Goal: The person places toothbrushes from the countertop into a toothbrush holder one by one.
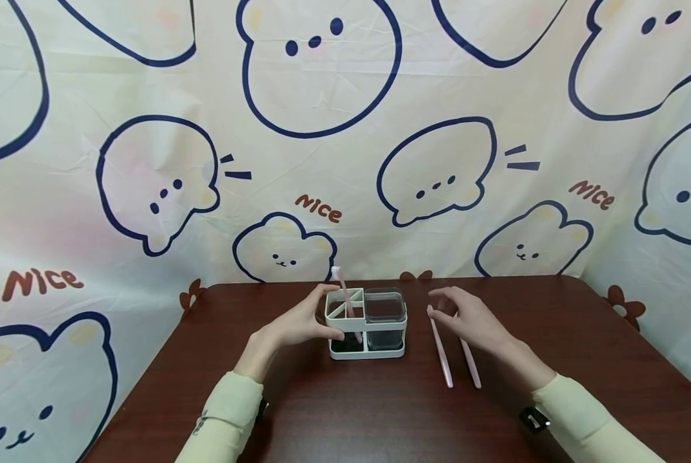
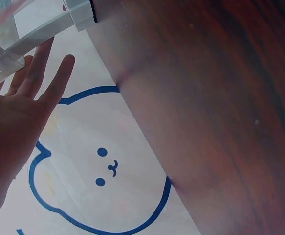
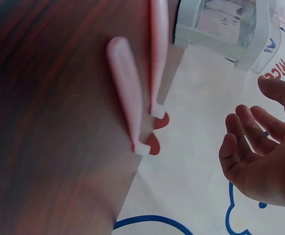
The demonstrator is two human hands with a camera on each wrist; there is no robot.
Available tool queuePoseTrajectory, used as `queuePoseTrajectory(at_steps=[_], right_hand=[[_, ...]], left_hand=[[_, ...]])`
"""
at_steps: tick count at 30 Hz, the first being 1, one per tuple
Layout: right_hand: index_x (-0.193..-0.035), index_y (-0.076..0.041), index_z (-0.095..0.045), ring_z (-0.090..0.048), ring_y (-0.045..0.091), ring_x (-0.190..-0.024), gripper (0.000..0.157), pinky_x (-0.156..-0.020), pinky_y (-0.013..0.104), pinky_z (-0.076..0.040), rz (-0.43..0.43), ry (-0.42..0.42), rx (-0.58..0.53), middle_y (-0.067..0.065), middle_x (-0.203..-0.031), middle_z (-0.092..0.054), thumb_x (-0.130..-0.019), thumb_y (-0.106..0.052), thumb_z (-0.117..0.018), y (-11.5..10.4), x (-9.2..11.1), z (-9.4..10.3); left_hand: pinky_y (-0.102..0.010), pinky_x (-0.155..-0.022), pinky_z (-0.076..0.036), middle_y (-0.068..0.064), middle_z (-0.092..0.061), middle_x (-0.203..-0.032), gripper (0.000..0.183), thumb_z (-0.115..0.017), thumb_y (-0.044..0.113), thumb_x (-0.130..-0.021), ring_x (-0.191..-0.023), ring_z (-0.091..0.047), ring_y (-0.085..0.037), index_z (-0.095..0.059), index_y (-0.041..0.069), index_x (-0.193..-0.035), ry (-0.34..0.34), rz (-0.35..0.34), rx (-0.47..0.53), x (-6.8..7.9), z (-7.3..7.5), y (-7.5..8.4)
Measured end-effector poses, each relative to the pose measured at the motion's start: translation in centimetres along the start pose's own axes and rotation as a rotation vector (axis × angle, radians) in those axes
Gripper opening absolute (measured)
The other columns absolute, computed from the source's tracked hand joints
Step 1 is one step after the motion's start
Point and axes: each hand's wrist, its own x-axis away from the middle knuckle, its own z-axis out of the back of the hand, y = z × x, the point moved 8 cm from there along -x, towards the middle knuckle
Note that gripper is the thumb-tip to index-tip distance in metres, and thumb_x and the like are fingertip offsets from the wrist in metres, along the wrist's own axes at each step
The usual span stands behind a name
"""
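A pale toothbrush holder [image 1: 374,326] with divided slots and a clear cup [image 1: 384,307] stands on the table. My left hand [image 1: 296,323] grips its left side, thumb at the front and fingers behind. One pink toothbrush [image 1: 346,294] leans upright in a left slot. Above two pink toothbrushes lying to the right of the holder, my right hand [image 1: 472,316] hovers with loosely bent fingers and nothing in them. The right wrist view shows the nearer-left toothbrush [image 3: 126,88] and the other toothbrush [image 3: 159,54] apart from that hand, their white heads toward the back edge.
The dark brown wooden table [image 1: 299,411] ends at a back edge just behind the holder. A cloth backdrop [image 1: 357,167] with bear drawings hangs behind and along both sides. Dark wrist cameras sit on both sleeves, the right one [image 1: 534,419] plainly visible.
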Motion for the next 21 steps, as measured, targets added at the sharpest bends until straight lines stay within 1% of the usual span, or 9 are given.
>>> queuePoseTrajectory(at_steps=[3,5,10,15,21], right_hand=[[-0.128,-0.009,-0.062,-0.055,0.015,-0.081,0.038,-0.063,0.025,-0.046,0.000,-0.035,0.002,-0.003,-0.093,-0.061,-0.094,-0.025,-0.069,0.7,0.2,-0.4],[-0.128,-0.007,-0.062,-0.055,0.016,-0.081,0.038,-0.063,0.025,-0.046,0.004,-0.050,-0.003,-0.003,-0.093,-0.060,-0.094,-0.022,-0.069,1.0,0.4,-0.5],[-0.128,-0.005,-0.062,-0.054,0.017,-0.077,0.038,-0.061,0.024,-0.045,0.011,-0.076,-0.008,-0.003,-0.091,-0.060,-0.094,-0.021,-0.069,1.8,0.7,-0.7],[-0.128,-0.005,-0.061,-0.053,0.018,-0.075,0.040,-0.059,0.024,-0.045,-0.003,-0.132,-0.010,-0.002,-0.090,-0.059,-0.093,-0.023,-0.070,2.5,1.0,-0.9],[-0.129,-0.005,-0.061,-0.054,0.016,-0.077,0.043,-0.063,0.025,-0.046,-0.022,-0.198,0.000,-0.001,-0.094,-0.061,-0.092,-0.026,-0.071,3.8,1.3,-1.1]], left_hand=[[-0.043,-0.094,-0.051,-0.009,-0.038,-0.145,0.094,-0.084,0.032,-0.079,-0.109,-0.055,-0.026,-0.026,0.023,-0.152,-0.007,-0.007,0.003,-0.1,0.0,-0.1],[-0.043,-0.094,-0.051,-0.008,-0.037,-0.146,0.093,-0.084,0.033,-0.080,-0.110,-0.054,-0.025,-0.026,0.022,-0.151,-0.010,-0.012,0.003,-0.1,0.0,-0.1],[-0.043,-0.094,-0.050,-0.007,-0.038,-0.147,0.093,-0.084,0.034,-0.080,-0.110,-0.054,-0.023,-0.026,0.024,-0.151,-0.003,-0.014,-0.013,-0.1,0.0,-0.2],[-0.042,-0.095,-0.050,-0.005,-0.037,-0.147,0.093,-0.085,0.035,-0.079,-0.112,-0.053,-0.022,-0.027,0.027,-0.150,0.006,-0.003,-0.025,-0.1,0.0,-0.3],[-0.045,-0.097,-0.049,-0.005,-0.034,-0.150,0.091,-0.085,0.034,-0.079,-0.116,-0.050,-0.024,-0.028,0.030,-0.149,0.004,-0.003,-0.011,-0.2,0.1,-0.4]])
